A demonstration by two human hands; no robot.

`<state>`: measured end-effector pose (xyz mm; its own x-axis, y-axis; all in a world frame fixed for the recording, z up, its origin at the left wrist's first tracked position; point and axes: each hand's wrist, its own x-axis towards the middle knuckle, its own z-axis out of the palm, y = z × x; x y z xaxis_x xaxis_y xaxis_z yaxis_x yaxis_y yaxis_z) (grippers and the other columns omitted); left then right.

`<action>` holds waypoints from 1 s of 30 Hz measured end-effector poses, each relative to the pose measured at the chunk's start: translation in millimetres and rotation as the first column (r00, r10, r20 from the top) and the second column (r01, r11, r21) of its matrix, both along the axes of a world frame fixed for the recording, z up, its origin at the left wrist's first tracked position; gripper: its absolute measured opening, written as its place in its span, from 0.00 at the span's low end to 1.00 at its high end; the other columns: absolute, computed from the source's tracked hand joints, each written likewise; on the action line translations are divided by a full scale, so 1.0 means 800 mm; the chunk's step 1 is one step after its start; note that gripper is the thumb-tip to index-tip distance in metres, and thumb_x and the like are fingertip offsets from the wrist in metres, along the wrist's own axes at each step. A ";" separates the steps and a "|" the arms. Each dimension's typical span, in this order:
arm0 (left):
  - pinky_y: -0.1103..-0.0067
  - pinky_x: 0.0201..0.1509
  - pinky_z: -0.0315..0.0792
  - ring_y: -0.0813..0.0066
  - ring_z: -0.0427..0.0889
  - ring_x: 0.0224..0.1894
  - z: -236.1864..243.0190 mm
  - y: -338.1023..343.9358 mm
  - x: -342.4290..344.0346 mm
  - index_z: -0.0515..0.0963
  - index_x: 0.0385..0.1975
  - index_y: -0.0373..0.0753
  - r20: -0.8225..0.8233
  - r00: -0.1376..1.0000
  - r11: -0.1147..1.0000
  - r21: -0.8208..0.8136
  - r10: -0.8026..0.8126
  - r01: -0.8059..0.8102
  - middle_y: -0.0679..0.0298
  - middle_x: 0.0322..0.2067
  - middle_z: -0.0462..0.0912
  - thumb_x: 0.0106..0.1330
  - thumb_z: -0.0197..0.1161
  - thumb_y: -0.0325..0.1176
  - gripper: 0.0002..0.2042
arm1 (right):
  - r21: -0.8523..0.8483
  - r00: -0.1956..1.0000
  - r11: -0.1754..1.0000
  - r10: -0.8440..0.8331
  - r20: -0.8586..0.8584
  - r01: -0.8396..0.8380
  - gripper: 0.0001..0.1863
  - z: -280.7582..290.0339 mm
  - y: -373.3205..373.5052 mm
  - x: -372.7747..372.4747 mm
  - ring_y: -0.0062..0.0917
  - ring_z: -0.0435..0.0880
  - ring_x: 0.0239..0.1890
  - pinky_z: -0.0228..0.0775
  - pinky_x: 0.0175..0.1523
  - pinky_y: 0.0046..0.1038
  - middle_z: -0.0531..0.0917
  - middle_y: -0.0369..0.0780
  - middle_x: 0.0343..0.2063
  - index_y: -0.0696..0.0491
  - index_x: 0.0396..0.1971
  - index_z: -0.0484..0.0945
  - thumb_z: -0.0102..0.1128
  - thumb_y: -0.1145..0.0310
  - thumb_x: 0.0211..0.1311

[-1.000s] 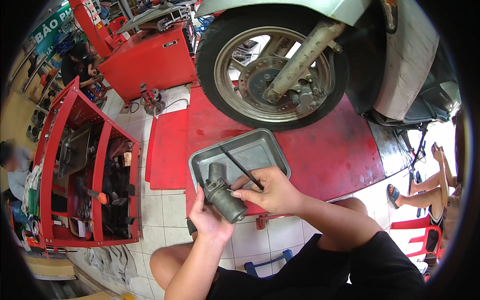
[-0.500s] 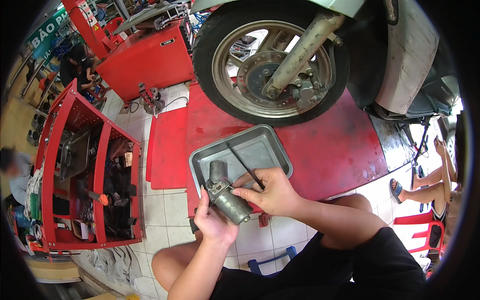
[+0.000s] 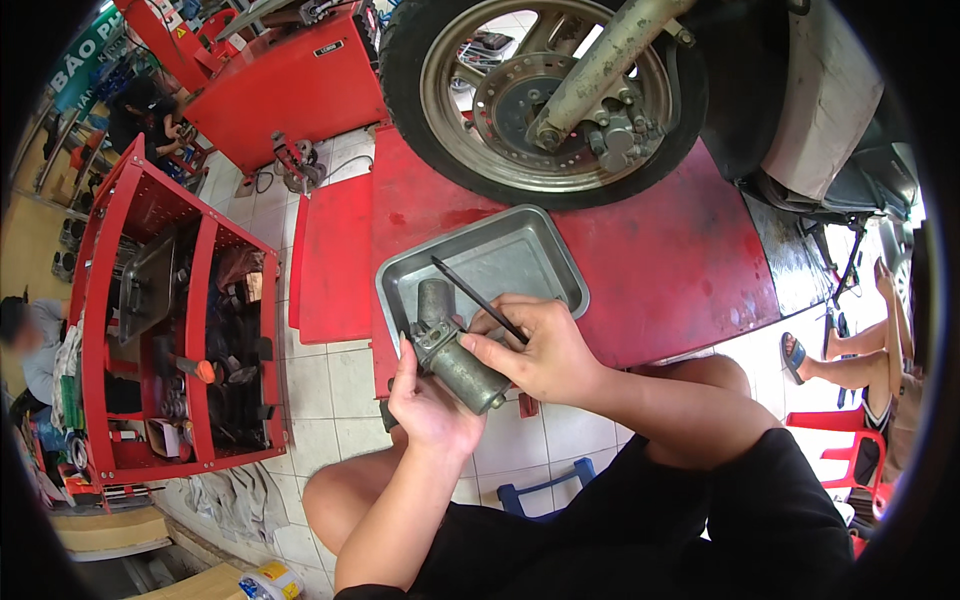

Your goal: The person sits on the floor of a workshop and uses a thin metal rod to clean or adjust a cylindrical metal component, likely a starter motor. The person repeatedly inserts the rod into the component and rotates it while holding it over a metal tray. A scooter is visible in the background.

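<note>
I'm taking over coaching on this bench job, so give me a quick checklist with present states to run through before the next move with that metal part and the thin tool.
1. Left hand supports the grey metal part from below: ok.
2. Right hand has a grip on the thin black tool: ok.
3. Part held over the metal tray, so drips or bits land there: ok.
4. Tool tip seated in the part: cannot tell.
5. Clear of the wheel behind: ok.

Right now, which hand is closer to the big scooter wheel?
Right. The right hand, pinching a thin black rod, sits over the metal tray just below the wheel. The left hand grips the grey metal part lower down, farther away.
</note>
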<state>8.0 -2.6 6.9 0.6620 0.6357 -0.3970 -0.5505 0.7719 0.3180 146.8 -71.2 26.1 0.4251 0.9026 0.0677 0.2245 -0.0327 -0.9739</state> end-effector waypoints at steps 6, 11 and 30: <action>0.63 0.62 0.70 0.62 0.77 0.56 -0.004 -0.003 0.000 0.71 0.57 0.39 -0.012 1.000 0.998 -0.053 -0.023 0.023 0.59 0.51 0.78 0.75 0.47 0.53 0.25 | 0.064 0.987 0.998 0.000 0.159 -0.011 0.13 -0.007 0.001 0.003 0.17 0.76 0.22 0.67 0.27 0.25 0.82 0.38 0.23 0.62 0.30 0.84 0.70 0.65 0.61; 0.62 0.62 0.69 0.62 0.76 0.56 -0.011 -0.005 -0.001 0.70 0.58 0.40 -0.044 0.999 0.998 -0.051 -0.032 0.029 0.60 0.51 0.78 0.74 0.49 0.54 0.24 | -0.170 1.000 0.985 -0.007 -0.029 0.002 0.15 0.011 0.002 0.003 0.22 0.80 0.23 0.71 0.30 0.29 0.82 0.44 0.19 0.62 0.30 0.85 0.72 0.62 0.58; 0.64 0.62 0.70 0.63 0.77 0.56 -0.008 -0.006 0.002 0.71 0.56 0.42 -0.059 0.998 0.997 -0.076 -0.024 0.019 0.60 0.51 0.78 0.74 0.50 0.52 0.22 | 0.023 0.970 0.999 -0.040 0.240 0.035 0.17 -0.002 0.002 0.006 0.21 0.72 0.19 0.63 0.26 0.29 0.78 0.42 0.16 0.62 0.25 0.82 0.73 0.61 0.57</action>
